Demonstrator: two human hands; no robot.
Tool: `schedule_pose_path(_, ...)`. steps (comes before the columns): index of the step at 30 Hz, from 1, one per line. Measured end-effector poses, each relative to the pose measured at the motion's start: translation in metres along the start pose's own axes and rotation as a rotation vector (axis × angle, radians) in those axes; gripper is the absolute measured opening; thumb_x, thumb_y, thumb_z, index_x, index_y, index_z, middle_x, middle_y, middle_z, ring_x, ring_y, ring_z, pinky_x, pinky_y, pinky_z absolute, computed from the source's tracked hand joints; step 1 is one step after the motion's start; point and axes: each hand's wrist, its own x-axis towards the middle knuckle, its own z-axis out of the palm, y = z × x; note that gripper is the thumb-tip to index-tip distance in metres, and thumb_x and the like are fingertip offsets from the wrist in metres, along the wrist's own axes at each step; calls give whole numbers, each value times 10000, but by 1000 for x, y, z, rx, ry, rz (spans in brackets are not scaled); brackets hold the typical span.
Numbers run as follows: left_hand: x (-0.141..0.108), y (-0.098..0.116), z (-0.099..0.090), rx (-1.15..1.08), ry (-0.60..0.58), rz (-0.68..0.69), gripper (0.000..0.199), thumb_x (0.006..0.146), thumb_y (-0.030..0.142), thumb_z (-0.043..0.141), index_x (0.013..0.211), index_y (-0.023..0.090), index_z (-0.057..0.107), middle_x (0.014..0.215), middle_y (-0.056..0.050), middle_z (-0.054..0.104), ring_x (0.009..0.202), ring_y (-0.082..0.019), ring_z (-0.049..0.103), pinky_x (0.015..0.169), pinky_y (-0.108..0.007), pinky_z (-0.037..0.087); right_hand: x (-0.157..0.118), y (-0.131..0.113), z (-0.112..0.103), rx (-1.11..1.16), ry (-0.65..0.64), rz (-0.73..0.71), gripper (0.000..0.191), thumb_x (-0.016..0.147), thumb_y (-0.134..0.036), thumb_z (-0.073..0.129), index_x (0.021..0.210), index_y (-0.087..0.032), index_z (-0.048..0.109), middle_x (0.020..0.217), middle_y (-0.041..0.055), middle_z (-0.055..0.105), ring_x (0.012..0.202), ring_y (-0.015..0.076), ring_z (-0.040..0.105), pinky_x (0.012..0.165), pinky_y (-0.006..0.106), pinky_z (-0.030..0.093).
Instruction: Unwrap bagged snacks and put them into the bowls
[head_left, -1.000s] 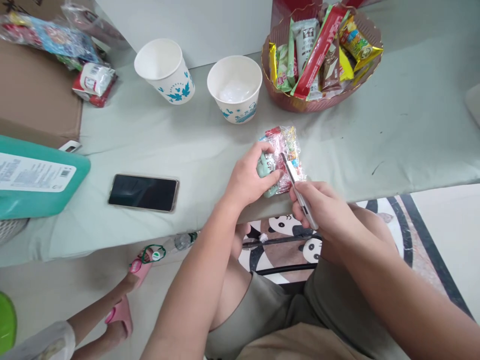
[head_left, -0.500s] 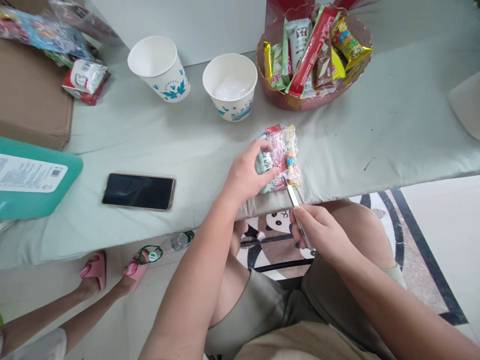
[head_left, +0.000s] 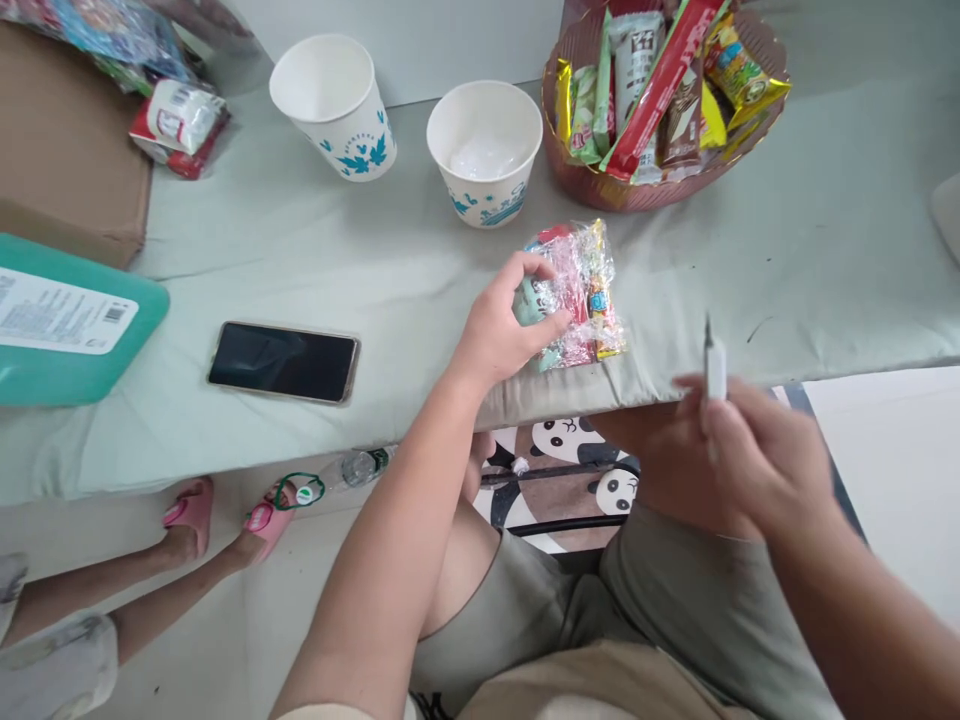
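Note:
My left hand (head_left: 501, 325) grips the left side of a clear plastic packet of sweets (head_left: 576, 300), thumb and fingers bent over it. Pink, mint-green and yellow wrappers show through the crinkled film. The packet lies on the pale green cloth near the table's front edge. Apart from it, to the right, my right hand (head_left: 765, 450) is closed round a slim white knife-like tool (head_left: 716, 370) with a thin dark pointed tip. The tip points up and away from me, and motion blurs these fingers.
Behind the packet stand two paper cups (head_left: 365, 145) and a pink bowl (head_left: 622, 195) of wrapped snacks. A phone (head_left: 283, 362), a teal container (head_left: 135, 350) and a cardboard box (head_left: 67, 150) are on the left. Another person's feet in pink slippers (head_left: 196, 510) show below.
My right hand has drawn the knife-like tool off the packet and swung it right, its tip now upward. My left hand still holds the packet. The view has shifted slightly.

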Motion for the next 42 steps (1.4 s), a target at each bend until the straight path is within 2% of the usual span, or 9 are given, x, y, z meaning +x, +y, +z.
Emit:
schedule_pose_path(2,0,-1,-2,-76,10,11,259,775,301,743,970,265,577,1002,0,623,802,-163,543,800,-322,462,27,2,-12,-342,226,-122,237,892,-401,544,834,-230,697,823,92,638,863,280,629,754,408,458)
schedule_pose_path(5,1,-3,-5,-123,44,23,258,794,374,739,974,267,587,1061,-17,644,947,-195,597,869,-324,490,68,9,-21,-554,230,-147,298,914,-388,500,983,-219,735,981,142,655,1045,343,626,869,486,486)
schedule_pose_path(10,2,-7,-8,-78,93,119,198,828,334,713,956,259,582,1076,-29,658,1076,-219,628,992,-356,495,104,26,-15,-569,243,-145,348,912,-349,602,1213,-211,707,1150,172,657,1152,374,608,1038,600,460)
schedule_pose_path(13,2,-8,-7,36,107,181,146,845,252,674,950,262,574,1036,-15,671,1028,-199,643,969,-347,516,96,17,2,-424,304,-410,367,890,-376,632,1191,-182,710,1123,180,662,1116,337,630,1009,539,507)
schedule_pose_path(17,1,-10,-3,140,106,298,170,849,166,643,975,258,574,1011,2,693,982,-172,658,941,-318,534,73,-13,38,-266,171,-717,351,884,-398,673,1181,-212,693,1099,123,661,1043,284,655,883,467,571)
schedule_pose_path(22,1,-12,-2,212,120,313,171,871,162,650,991,256,573,1015,3,706,1002,-173,676,959,-321,534,60,-21,66,-287,187,-724,61,913,-218,624,917,-237,682,1084,95,652,983,253,657,840,446,547)
schedule_pose_path(30,6,-22,-9,159,227,238,171,904,228,695,1007,275,567,1053,3,685,1030,-188,686,961,-339,545,43,-2,69,-239,180,-870,144,888,-94,620,860,-235,609,994,57,649,902,210,629,771,379,485)
schedule_pose_path(38,5,-20,-8,136,249,132,178,916,326,715,1015,270,578,1049,-2,678,1017,-188,686,927,-330,560,30,1,66,-240,169,-883,187,886,-67,651,873,-239,577,939,41,624,887,193,637,762,365,483)
schedule_pose_path(42,6,-20,-7,132,244,158,173,906,287,722,993,263,574,1044,-2,680,1011,-185,683,949,-340,556,26,-1,61,-223,115,-825,92,889,-146,662,892,-235,639,971,59,646,903,214,649,772,385,489)
